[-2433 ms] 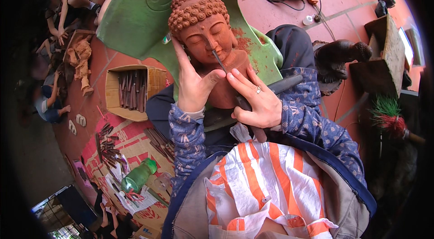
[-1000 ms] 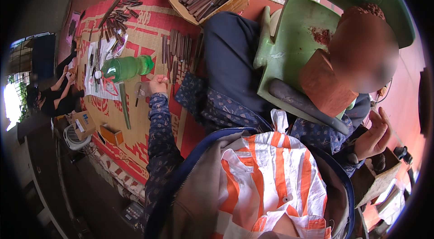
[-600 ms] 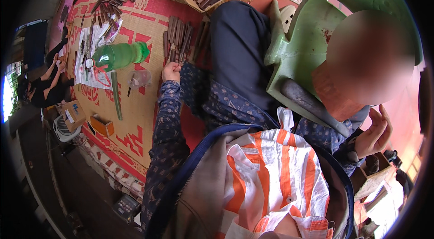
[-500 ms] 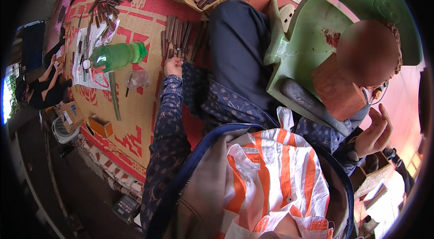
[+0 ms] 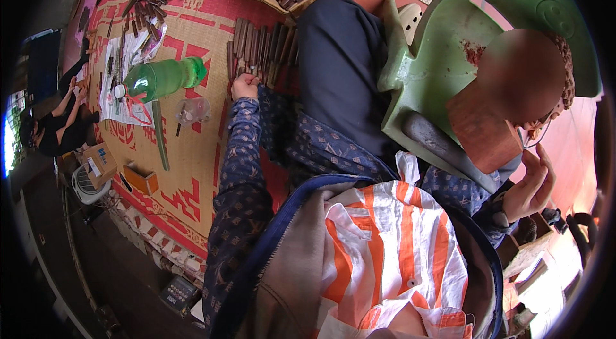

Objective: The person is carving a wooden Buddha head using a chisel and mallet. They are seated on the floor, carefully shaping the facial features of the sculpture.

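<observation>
Head view: slim brown tools (image 5: 262, 47), closely rowed beside left hand (image 5: 244, 87).

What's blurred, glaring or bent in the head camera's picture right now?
In the head view, the carved bust has a heavily blurred face; head view, lower right: glare washes out to white; head view, rim: black corners, bowed edges. The left hand looks fairly sharp.

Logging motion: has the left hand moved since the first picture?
Yes: against the green chair, the left hand went left, from the bust to the tool row.
</observation>
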The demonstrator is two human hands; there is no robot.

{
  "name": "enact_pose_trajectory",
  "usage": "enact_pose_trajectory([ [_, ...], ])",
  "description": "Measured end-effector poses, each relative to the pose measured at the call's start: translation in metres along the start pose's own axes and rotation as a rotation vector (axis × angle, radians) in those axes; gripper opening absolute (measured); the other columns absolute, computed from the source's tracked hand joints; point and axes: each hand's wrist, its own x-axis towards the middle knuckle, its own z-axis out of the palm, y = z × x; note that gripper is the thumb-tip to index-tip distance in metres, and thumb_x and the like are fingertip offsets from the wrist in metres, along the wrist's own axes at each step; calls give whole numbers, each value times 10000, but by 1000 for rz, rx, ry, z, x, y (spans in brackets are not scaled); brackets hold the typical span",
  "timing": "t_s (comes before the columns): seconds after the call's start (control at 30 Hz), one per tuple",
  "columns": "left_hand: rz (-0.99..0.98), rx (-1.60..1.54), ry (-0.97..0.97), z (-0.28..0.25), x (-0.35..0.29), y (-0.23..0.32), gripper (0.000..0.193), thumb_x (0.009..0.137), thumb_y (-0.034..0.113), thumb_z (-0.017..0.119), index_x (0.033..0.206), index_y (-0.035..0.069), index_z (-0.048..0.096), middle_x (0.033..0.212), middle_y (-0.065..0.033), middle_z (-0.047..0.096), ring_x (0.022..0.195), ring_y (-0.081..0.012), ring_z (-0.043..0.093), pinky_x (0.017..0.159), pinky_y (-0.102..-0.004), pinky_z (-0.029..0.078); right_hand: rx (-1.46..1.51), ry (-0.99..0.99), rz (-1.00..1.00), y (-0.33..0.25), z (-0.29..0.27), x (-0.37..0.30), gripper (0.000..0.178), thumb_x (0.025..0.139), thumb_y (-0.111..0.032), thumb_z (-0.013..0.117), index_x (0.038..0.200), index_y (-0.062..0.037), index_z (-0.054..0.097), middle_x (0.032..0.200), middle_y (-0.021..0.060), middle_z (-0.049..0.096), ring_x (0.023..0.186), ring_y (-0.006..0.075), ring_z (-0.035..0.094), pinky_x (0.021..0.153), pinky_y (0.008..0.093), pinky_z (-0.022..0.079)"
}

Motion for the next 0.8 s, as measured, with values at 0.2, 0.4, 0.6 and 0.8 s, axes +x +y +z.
enact_pose_trajectory([
  [0.2,207,87,-75,3,-19,54,149,748,135,775,868,74,713,851,-123,660,824,-312,662,737,-424,527,-14,15,12,5,-7,2,251,1034,-137,428,1093,62,569,1052,250,664,766,242,684,723,320,553],
  [0.4,16,299,-3,15,-27,69,134,783,176,732,881,120,660,933,-105,675,951,-333,646,828,-480,495,46,83,44,12,-18,-4,251,1034,-158,444,1103,44,576,956,190,676,717,220,652,697,312,542],
  [0.6,20,349,3,8,-39,54,183,785,204,732,929,137,642,959,-102,678,976,-330,634,853,-493,483,-14,92,-48,13,-13,4,210,1017,-109,470,1067,56,590,997,182,672,750,226,654,694,314,551],
  [0.8,-54,174,150,-9,-41,16,167,774,182,736,893,125,633,850,-117,668,812,-343,656,725,-481,511,-84,274,31,20,-41,20,190,990,-111,545,939,65,590,848,177,674,702,203,649,674,285,548],
])
